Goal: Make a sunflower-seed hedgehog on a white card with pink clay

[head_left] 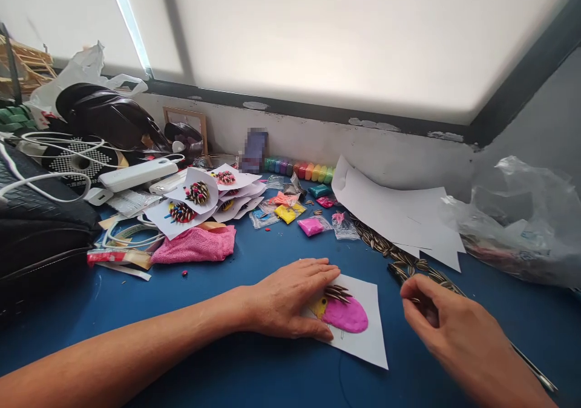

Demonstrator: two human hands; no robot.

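Observation:
My left hand (290, 299) lies flat with its fingers stretched out, pressing on the left side of a white paper sheet (370, 347). On that sheet is a flattened pink clay oval (349, 316) with yellow clay (320, 307) at its left end, bearing a dark round dot. Several striped sunflower seeds (338, 294) stick out of the pink clay's upper left edge. To the right of the sheet my right hand (449, 323) is closed, thumb and index finger curled together; whatever they hold is hidden. Just beyond it lies a pile of sunflower seeds (411, 263).
Finished-looking clay-and-seed papers (181, 212) are stacked beside a pink cloth (195, 244). Clay packets (290, 212) lie mid-table. Blank white sheets (399, 214) and a plastic bag (521, 226) are at the right. A black bag (40, 232) and white cables crowd the left. A pen (535, 371) lies near my right wrist.

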